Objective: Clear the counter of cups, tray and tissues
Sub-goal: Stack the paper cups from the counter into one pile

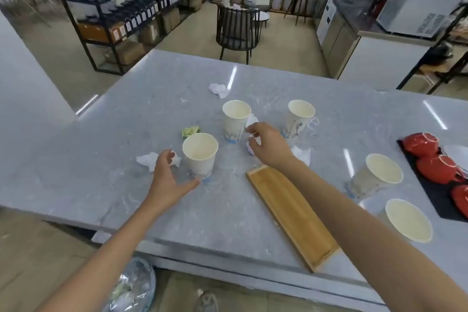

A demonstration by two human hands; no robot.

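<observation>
Several white paper cups stand on the grey counter (126, 119): one near left (200, 157), one behind it (235, 121), one further right (300, 119), and two at the right (377, 175) (407, 219). A long wooden tray (291, 213) lies empty near the front edge. Crumpled tissues lie at the back (219, 90), left of the near cup (147, 159), and right of my wrist (302, 154). My left hand (168, 177) is open beside the near-left cup, thumb by its base. My right hand (268, 144) curls around a tissue (250, 149) next to the middle cup.
A green crumpled scrap (190, 131) lies behind the near-left cup. A black slab (435, 200) with red cups (439, 168) sits at the right edge. A bin lined with a clear bag (134, 286) stands on the floor below the counter's front edge.
</observation>
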